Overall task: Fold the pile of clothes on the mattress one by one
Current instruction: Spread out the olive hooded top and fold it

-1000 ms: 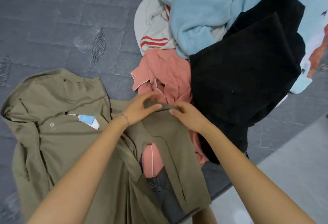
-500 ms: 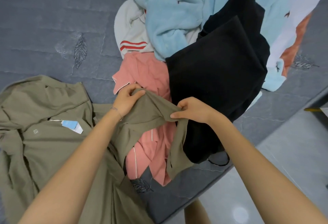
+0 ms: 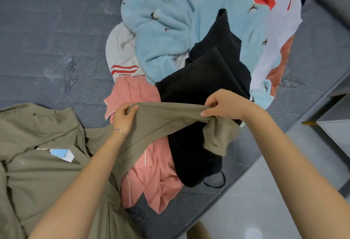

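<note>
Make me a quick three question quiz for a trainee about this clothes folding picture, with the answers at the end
1. True or false: both hands grip the olive garment.
2. Which garment lies directly beyond the right hand? A) pink B) black C) striped white
3. What is attached near the olive garment's collar?

Key:
1. True: the left hand and right hand pinch its stretched sleeve.
2. B, the black garment.
3. A light blue tag.

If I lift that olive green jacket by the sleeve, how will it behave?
Probably floppy: the olive jacket sleeve sags between the left hand and right hand. It likely drags lightly and may snag the pink garment beneath.
</note>
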### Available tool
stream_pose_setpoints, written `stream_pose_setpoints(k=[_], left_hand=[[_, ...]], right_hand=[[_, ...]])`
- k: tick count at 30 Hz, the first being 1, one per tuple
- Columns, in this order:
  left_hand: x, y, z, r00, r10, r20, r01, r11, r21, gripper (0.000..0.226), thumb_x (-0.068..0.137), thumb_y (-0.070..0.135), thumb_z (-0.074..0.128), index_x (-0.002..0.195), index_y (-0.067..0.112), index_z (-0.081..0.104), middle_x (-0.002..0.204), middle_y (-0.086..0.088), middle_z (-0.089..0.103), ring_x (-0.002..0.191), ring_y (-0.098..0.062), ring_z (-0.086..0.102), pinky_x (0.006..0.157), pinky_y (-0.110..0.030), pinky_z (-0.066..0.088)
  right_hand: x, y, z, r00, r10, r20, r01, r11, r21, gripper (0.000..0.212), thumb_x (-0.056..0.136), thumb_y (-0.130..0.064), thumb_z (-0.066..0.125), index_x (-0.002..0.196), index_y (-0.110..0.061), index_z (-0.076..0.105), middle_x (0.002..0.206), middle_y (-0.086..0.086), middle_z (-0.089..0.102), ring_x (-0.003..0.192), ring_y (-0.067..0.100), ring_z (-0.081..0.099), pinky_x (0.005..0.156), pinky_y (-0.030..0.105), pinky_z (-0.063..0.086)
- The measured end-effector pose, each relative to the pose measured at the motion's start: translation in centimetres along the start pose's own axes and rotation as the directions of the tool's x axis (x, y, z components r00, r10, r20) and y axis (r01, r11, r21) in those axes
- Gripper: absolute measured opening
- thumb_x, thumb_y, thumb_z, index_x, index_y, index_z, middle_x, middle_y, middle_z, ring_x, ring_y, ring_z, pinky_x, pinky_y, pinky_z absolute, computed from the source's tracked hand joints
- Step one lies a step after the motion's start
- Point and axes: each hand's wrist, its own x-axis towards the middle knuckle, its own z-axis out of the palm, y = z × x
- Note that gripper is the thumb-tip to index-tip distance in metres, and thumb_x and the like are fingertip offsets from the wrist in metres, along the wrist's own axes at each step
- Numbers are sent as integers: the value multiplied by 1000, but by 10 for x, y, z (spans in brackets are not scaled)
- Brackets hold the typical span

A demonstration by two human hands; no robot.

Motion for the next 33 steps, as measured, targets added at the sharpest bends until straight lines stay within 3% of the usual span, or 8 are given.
stream_pose_setpoints(k=[5, 11, 15, 19, 22, 26, 29, 33], left_hand=[[2, 0, 0, 999, -12, 50, 10, 999, 39, 19, 93, 14, 60, 77, 3, 57, 69, 0, 44, 66, -9, 36, 60, -15, 33], [7, -7, 4, 999, 4, 34, -5, 1000, 24, 26, 92, 14, 62, 68, 12, 53, 64, 6, 42, 62, -7, 36, 56, -13, 32], [2, -11, 9, 999, 51, 12, -52, 998, 44, 5, 90, 11, 63, 87, 7, 63, 80, 2, 56, 77, -12, 47, 69, -19, 36], [-9, -18, -7, 970, 241, -43, -225, 947, 230, 36, 91, 20, 64, 123, 6, 59, 117, -1, 57, 108, -15, 49, 96, -25, 37], [-23, -31, -29, 943, 332, -31, -294, 872, 391, 46, 93, 32, 60, 133, 11, 54, 136, -9, 52, 128, -27, 45, 110, -43, 31], [-52, -69, -69, 961, 273, -42, -197, 785, 587, 55, 93, 43, 55, 144, 26, 41, 155, -6, 30, 144, -27, 23, 117, -46, 4], [-78, -113, -114, 972, 222, -78, -115, 737, 666, 60, 94, 46, 52, 148, 27, 34, 158, -5, 21, 147, -27, 15, 117, -47, 2], [-122, -187, -187, 977, 146, -153, -4, 735, 678, 62, 94, 49, 49, 149, 27, 29, 159, -6, 18, 147, -30, 14, 117, -50, 5]], right_hand=[[-1, 2, -11, 936, -33, -349, 34, 999, -3, 32, 87, -40, 66, 64, -21, 56, 63, -7, 54, 59, 5, 49, 59, 22, 36], [11, 8, -28, 680, -141, -720, -17, 978, -207, 39, 84, -46, 67, 67, -13, 55, 62, -2, 52, 63, 16, 48, 65, 30, 39], [30, 12, -19, 718, -169, -676, -156, 906, -393, 33, 88, -46, 63, 86, -13, 61, 94, 5, 54, 95, 25, 47, 87, 34, 28], [33, -3, 8, 636, -226, -738, -147, 903, -403, 39, 83, -41, 69, 110, -14, 62, 116, 11, 52, 112, 33, 43, 97, 42, 29], [32, -37, 38, 617, -332, -714, -51, 888, -457, 44, 83, -39, 69, 118, -14, 61, 121, 10, 54, 120, 31, 42, 106, 44, 26], [35, -93, 107, 729, -384, -566, 102, 879, -465, 53, 83, -35, 71, 128, -9, 59, 130, 17, 52, 131, 37, 40, 114, 52, 20], [39, -136, 169, 805, -407, -431, 196, 869, -454, 60, 83, -39, 71, 133, -10, 54, 140, 18, 46, 137, 39, 33, 116, 50, 18], [46, -191, 252, 817, -486, -310, 296, 815, -498, 68, 87, -48, 64, 141, -11, 45, 143, 17, 44, 138, 38, 31, 117, 49, 18]])
